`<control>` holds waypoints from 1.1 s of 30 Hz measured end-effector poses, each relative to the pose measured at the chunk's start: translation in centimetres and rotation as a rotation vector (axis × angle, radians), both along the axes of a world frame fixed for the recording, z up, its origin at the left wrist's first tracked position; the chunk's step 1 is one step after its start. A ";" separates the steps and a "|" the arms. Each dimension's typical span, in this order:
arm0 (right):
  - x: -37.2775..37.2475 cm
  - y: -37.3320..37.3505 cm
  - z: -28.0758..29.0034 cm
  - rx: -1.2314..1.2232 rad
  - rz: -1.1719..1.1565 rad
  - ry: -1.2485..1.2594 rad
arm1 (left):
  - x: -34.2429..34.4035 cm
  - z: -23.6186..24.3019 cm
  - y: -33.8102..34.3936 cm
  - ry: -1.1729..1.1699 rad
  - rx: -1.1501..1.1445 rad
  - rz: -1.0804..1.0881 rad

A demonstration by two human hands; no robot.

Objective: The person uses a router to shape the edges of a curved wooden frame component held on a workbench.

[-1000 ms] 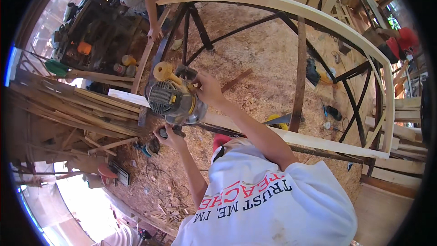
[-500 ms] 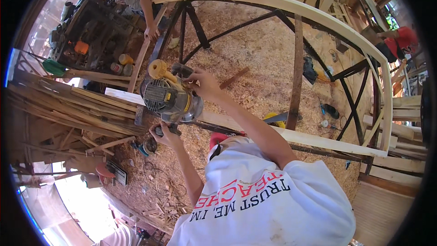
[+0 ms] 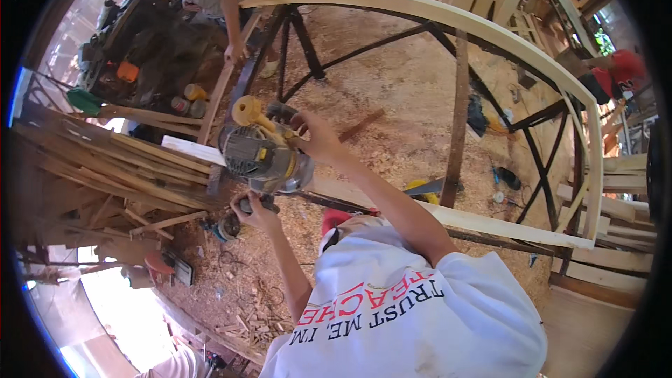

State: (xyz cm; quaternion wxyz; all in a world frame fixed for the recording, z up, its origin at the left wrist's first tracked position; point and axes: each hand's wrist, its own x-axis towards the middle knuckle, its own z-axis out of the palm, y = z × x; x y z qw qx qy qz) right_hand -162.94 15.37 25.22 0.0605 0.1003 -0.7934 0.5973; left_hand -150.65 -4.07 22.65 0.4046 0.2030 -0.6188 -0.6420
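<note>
We have the saw [image 3: 264,157] sitting on the plank [image 3: 490,224], near the plank's left end, over the dark stand [image 3: 458,119]. Our right hand [image 3: 316,136] is closed round the saw's top handle on the far side, and our left hand [image 3: 253,208] is wrapped round a dark knob at its near edge (the fingers hide most of it). The saw looks heavy and rigid, a grey metal body with yellow parts, so we judge it wants both hands: one on the handle, one low to steady it. The blade side is no place to take hold. The plank is long, pale and stiff, and probably springy toward its unsupported end. A curved wooden rail [image 3: 490,24] arcs across the far side, scrap laths [image 3: 105,168] pile up at left, and sawdust covers the floor [image 3: 413,91]. Another person's hand [image 3: 234,51] rests on a board at the far left.
</note>
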 end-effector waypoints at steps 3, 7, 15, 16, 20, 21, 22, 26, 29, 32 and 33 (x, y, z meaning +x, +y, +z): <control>0.2 1.1 0.7 -0.004 0.078 0.019 | 0.1 0.7 1.3 0.010 0.151 -0.024; -1.2 1.8 1.4 0.026 0.172 0.077 | -0.4 0.3 0.9 -0.073 0.058 0.075; -0.6 0.0 1.1 -0.267 0.228 -0.326 | 0.6 -1.2 -1.1 0.015 0.013 0.046; -1.2 0.7 0.2 -0.268 0.240 -0.264 | 0.2 0.3 0.3 -0.012 0.005 0.054; -1.3 0.4 -0.6 -0.297 0.215 -0.361 | 1.0 -1.4 -0.7 -0.119 0.088 -0.052; -0.7 0.1 -0.7 -0.289 0.174 -0.276 | 1.3 -1.7 -0.9 -0.133 0.114 -0.056; -0.4 0.3 -0.9 -0.199 0.127 -0.244 | 1.2 -1.8 -0.7 -0.143 0.145 -0.068; 0.8 -0.7 -1.4 -0.265 0.105 -0.223 | 1.1 -1.5 -0.8 -0.142 0.067 0.065; 0.0 0.6 -3.2 -0.159 0.051 -0.083 | 1.1 -0.7 -0.3 -0.177 -0.003 0.101; -0.7 1.3 -3.1 -0.075 0.093 -0.104 | 1.1 0.0 -0.3 -0.129 -0.035 0.052; -1.2 1.6 -2.6 -0.016 0.165 -0.020 | 1.2 0.4 -0.4 -0.124 -0.021 0.071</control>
